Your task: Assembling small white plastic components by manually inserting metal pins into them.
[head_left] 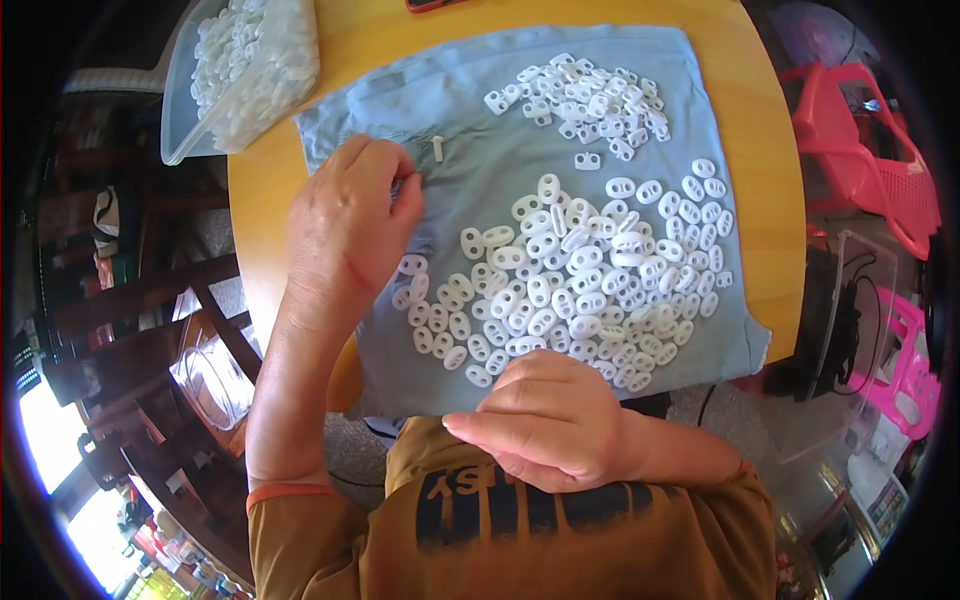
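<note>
My left hand is over the left part of a blue cloth, its fingers curled in towards the thumb. Whatever the fingertips may hold is hidden. Just right of it lies a small white T-shaped peg. My right hand is closed in front of my chest, near the cloth's front edge, and its palm side cannot be seen. A broad pile of white oval plastic pieces with two holes covers the middle and right of the cloth. Beyond it sits a smaller heap of white squarish pieces, with one single squarish piece apart.
A clear plastic tub of white pieces stands at the far left of the round wooden table. A red-edged object shows at the far edge. Red chair and pink chair are on the right; dark wooden furniture on the left.
</note>
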Available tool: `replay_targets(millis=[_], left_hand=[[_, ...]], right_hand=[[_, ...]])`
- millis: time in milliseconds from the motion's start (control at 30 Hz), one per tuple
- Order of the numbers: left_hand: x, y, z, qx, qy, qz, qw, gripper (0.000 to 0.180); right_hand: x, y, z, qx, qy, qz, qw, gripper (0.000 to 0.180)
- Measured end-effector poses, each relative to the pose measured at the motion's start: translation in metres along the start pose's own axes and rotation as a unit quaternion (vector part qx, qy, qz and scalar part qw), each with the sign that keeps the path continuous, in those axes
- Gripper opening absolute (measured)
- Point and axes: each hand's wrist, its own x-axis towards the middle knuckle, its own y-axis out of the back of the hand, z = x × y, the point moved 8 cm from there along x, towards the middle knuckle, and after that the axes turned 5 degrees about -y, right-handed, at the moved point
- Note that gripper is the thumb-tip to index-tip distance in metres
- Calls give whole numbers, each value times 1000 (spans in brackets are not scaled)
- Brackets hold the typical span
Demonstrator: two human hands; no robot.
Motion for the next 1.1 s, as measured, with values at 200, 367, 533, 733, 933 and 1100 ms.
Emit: replay_targets(millis=[200,367,533,733,933,1100], left_hand=[[-7,2,-12,-88,47,19,995,8],[-16,5,-28,-219,83,55,971,14],[-24,2,-36,-334,115,51,934,18],[-31,1,-37,-475,148,57,866,27],[-47,14,-3,-690,177,-3,701,28],[-56,0,27,-746,206,-91,627,33]], right_hand=[[2,2,-1,-26,1,0,1000,27],[9,4,-3,-83,5,8,997,32],[19,11,-2,-89,-23,23,995,27],[23,14,0,-78,-62,23,995,26],[30,28,0,-92,-92,76,989,28],[33,35,1,-54,-107,113,986,29]])
